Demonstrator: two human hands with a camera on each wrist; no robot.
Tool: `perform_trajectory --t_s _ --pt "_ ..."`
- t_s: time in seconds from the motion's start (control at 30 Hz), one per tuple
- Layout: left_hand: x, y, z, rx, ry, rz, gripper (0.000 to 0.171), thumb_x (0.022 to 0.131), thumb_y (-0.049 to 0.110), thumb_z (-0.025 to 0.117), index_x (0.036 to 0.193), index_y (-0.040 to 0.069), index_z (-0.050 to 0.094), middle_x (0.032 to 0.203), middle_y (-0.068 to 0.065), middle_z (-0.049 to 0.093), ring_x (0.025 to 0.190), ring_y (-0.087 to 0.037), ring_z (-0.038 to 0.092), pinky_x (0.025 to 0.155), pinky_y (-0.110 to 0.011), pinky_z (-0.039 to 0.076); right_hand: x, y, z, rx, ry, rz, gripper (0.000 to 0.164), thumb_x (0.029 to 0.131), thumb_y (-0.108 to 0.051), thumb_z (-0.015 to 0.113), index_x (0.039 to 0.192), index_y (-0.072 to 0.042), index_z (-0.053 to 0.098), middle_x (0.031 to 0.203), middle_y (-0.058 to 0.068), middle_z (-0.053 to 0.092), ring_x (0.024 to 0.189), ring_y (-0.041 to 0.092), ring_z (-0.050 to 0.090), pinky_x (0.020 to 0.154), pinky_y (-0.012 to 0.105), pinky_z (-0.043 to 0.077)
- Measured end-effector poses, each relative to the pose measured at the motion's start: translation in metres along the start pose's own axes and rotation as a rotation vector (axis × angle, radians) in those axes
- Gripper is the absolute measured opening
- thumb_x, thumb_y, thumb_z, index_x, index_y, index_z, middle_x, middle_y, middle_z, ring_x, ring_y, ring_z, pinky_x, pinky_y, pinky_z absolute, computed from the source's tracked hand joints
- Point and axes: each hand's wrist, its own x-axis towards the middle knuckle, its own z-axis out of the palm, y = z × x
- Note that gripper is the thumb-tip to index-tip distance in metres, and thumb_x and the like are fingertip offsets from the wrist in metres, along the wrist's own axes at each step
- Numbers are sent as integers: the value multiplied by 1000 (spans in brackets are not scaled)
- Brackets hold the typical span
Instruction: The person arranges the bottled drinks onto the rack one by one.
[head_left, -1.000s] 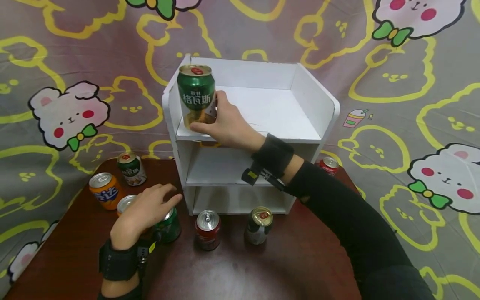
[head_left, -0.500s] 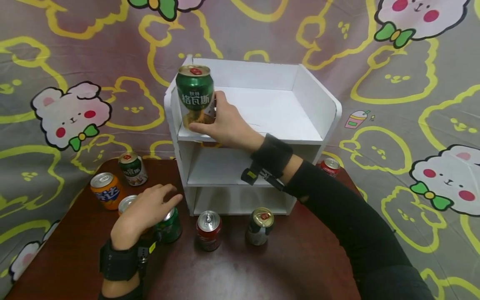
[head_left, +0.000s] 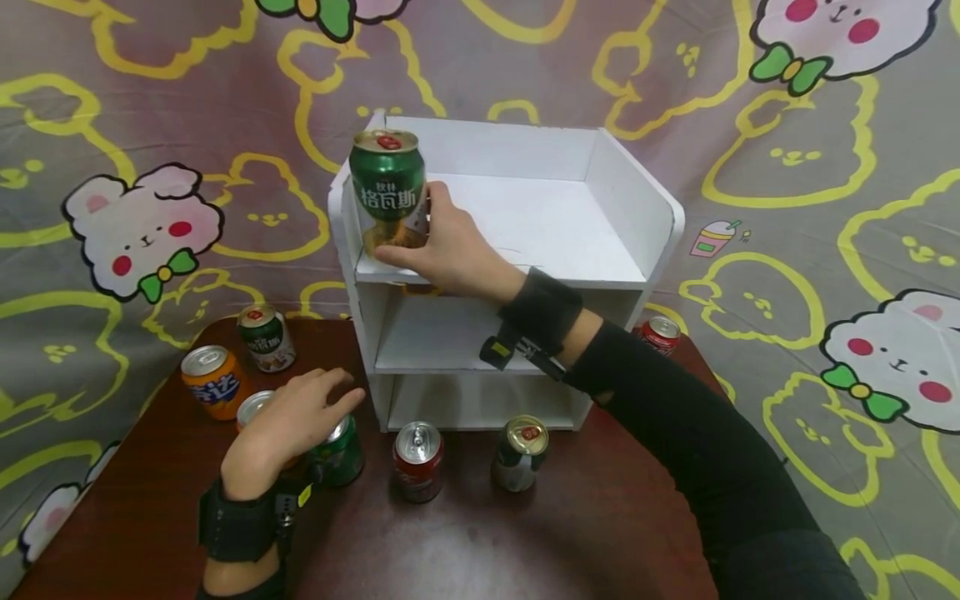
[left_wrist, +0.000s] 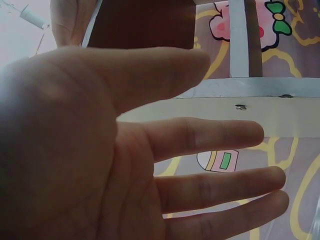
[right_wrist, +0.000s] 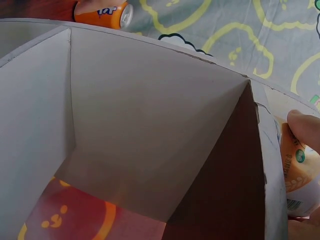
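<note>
My right hand (head_left: 461,246) grips a green, white and gold drink can (head_left: 387,187) from its right side, thumb in front. The can is upright at the left front of the top shelf of a white shelf unit (head_left: 510,221). In the right wrist view, the lower part of that can (right_wrist: 298,170) shows beside the shelf's edge. Lower left, my left hand (head_left: 296,421) hovers with loose fingers above a green can (head_left: 339,458) and a silver-topped can (head_left: 253,405), partly covering both. In the left wrist view its palm holds nothing.
On the dark red table (head_left: 480,542), a red can (head_left: 417,467) and a green-and-grey can (head_left: 519,458) stand before the shelf. An orange can (head_left: 213,385) and another green can (head_left: 266,340) stand left. A red can (head_left: 661,334) is partly hidden behind the right arm.
The green can in my right hand has shifted slightly left over the top shelf's left end. My left hand and the other cans have kept their places.
</note>
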Motion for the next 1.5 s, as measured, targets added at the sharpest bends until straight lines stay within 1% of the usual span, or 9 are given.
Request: perform_trajectory --t_s 0.33,0.53,0.7,0.83,0.93,1.13,1.27,1.4,1.5 --pt "1 -3 1 2 -1 0 49 98 38 50 125 -3 56 120 -26 55 107 -41 54 83 -55 45 -2 -2 0 -2 10 6 82 81 -38 74 138 -7 25 132 8 48 117 15 51 91 27 45" --pt "1 -4 2 -4 0 1 47 97 37 51 123 -2 57 117 -24 57 105 -39 56 81 -53 46 -7 1 -4 -19 3 56 87 81 -43 73 143 -6 24 141 11 42 125 21 47 95 31 44" --pt "1 -3 2 3 5 3 47 97 35 52 123 -3 57 117 -25 57 105 -40 55 82 -54 46 -20 9 -18 -67 -27 73 74 85 -43 68 140 -4 38 140 11 43 121 22 51 94 28 45" --pt "1 -3 2 11 9 7 47 97 35 51 123 -3 57 117 -25 57 105 -40 55 82 -54 46 -34 16 -33 -63 -12 17 52 87 -35 67 127 -4 55 130 6 51 114 19 57 89 24 47" --pt "1 -4 1 13 12 14 47 97 36 51 123 -4 57 117 -25 57 106 -41 55 83 -55 45 -45 20 -44 -37 -17 -28 41 88 -27 68 121 -4 60 124 4 55 111 19 59 89 25 48" --pt "0 -4 1 19 6 11 48 97 35 51 123 -4 56 118 -26 57 107 -42 54 84 -56 44 -70 27 -61 -67 -49 -155 30 88 -19 69 113 -4 65 113 5 63 102 16 62 86 31 50" --pt "0 -3 1 17 1 8 48 98 35 51 124 -5 55 119 -26 56 109 -42 53 85 -56 44 -86 40 -69 -84 -79 -253 22 88 -15 69 107 -6 68 103 2 67 96 13 62 85 33 50" --pt "0 -3 1 17 6 10 49 98 36 50 124 -5 55 120 -26 56 110 -43 52 86 -57 43 -102 58 -69 -59 -145 -297 18 88 -13 68 105 -8 68 100 0 67 93 9 60 83 31 50" --pt "0 -4 0 19 7 14 50 98 37 49 125 -5 55 120 -27 56 109 -43 52 85 -56 44 -116 76 -63 -35 -197 -287 18 89 -13 67 107 -9 68 101 -1 67 92 8 60 79 30 50"
